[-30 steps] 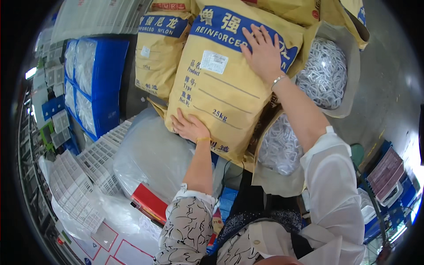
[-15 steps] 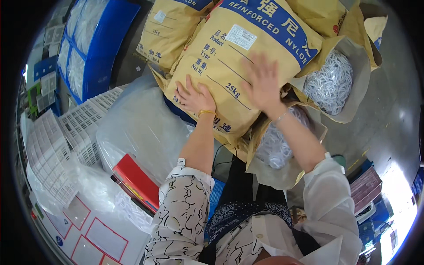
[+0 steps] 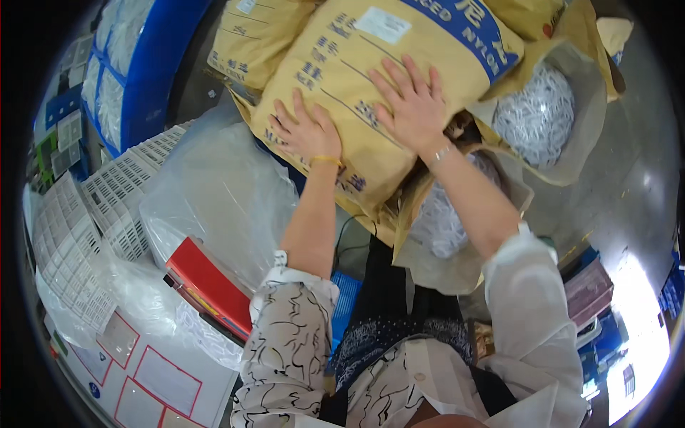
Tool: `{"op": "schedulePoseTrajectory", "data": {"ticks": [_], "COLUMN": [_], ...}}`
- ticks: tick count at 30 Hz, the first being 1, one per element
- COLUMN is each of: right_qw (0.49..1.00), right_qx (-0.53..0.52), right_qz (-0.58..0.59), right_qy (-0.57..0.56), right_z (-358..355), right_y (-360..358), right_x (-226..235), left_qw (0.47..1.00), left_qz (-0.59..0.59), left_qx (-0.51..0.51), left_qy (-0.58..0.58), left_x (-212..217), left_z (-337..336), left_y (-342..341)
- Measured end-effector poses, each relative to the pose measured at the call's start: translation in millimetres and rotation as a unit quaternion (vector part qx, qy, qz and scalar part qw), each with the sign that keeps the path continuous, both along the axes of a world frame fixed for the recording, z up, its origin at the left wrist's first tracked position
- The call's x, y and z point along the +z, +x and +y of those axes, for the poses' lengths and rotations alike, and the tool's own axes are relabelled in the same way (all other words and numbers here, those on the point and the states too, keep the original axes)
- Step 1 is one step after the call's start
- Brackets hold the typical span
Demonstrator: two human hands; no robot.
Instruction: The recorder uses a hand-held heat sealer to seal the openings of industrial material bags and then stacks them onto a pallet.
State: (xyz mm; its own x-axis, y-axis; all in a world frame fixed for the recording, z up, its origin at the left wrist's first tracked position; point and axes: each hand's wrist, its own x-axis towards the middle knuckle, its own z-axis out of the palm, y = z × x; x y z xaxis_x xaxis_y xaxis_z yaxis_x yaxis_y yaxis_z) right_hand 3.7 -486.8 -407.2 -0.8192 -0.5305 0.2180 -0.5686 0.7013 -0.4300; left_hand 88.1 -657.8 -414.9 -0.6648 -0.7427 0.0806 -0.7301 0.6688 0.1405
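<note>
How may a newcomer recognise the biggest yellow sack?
Left of centre, find the large clear bag. To its upper right is a yellow sack with a blue band. Unlike its neighbours, it has the left hand and right hand on it.

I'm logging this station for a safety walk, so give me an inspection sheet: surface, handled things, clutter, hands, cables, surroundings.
Surface: white surface with red-outlined panels, lower left; the sack's support is hidden
Handled things: bulging yellow sack
Clutter: red box-like object, clear plastic, white perforated trays
Hands: left hand and right hand, spread on the sack
Cables: thin dark cord below the sack
Surroundings: open bags of white pieces; grey floor; blue rack
</note>
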Motion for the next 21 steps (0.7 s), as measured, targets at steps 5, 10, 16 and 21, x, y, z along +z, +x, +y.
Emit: {"op": "schedulePoseTrajectory", "data": {"ticks": [5,10,16,21], "right_qw": [0.999,0.998,0.999,0.823], "right_qx": [0.023,0.027,-0.014,-0.367], "right_qz": [0.003,-0.032,-0.039,-0.347], "right_qy": [0.049,0.038,-0.015,-0.262], "right_z": [-18.4,-6.1,-37.2,4.1], "right_y": [-27.0,7.4,-39.6,-0.4], "right_x": [1.8,-8.2,5.3,-14.4], "left_qw": [0.998,0.997,0.993,0.989], "left_qz": [-0.054,-0.060,-0.086,-0.144], "left_qx": [0.016,-0.048,-0.039,-0.025], "left_qy": [-0.015,-0.008,0.070,0.030], "left_x": [-4.0,-2.0,7.5,13.0], "left_z": [-23.3,-13.3,-46.8,-52.0], "left_y": [-20.3,23.3,-32.6,6.5]}}
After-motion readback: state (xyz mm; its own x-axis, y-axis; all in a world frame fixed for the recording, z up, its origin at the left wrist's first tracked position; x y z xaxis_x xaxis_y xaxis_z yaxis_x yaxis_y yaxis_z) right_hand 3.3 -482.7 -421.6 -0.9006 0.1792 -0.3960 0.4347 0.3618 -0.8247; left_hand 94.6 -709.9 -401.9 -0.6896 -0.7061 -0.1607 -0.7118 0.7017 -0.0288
